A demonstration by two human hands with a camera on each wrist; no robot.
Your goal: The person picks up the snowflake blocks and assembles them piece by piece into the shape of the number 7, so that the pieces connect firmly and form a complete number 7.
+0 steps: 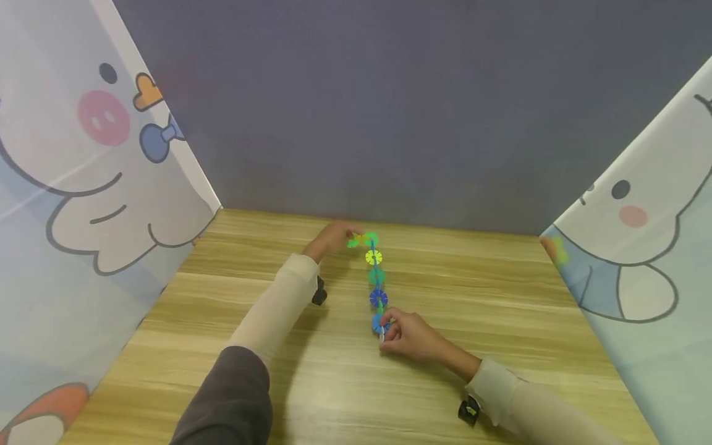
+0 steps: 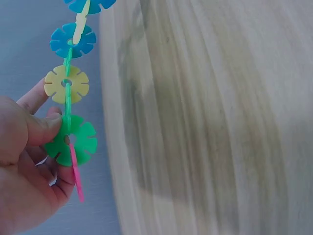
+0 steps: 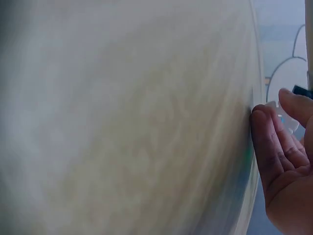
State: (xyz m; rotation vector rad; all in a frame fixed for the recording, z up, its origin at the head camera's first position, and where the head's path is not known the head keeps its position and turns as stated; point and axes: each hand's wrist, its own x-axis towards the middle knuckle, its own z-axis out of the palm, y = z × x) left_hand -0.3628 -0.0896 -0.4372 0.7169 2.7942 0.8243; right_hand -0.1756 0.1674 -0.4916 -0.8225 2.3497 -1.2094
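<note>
A chain of colourful slotted plastic snowflake discs (image 1: 376, 276) runs from far to near on the table. My left hand (image 1: 334, 238) is at the chain's far end. In the left wrist view, its thumb and fingers pinch a green disc (image 2: 84, 142), with a pink disc (image 2: 77, 176) slotted edge-on into it; a yellow disc (image 2: 67, 84) follows further along. My right hand (image 1: 413, 337) is at the near end, pinching a whitish disc (image 1: 382, 335) against the blue disc (image 1: 379, 322). In the right wrist view, fingers largely hide that whitish piece.
The wood-grain table (image 1: 473, 290) meets a dark grey panel (image 1: 389, 111) at the back. Side panels with cartoon prints (image 1: 100, 204) stand to the left and right. Black wrist cameras (image 1: 469, 410) are strapped to both wrists.
</note>
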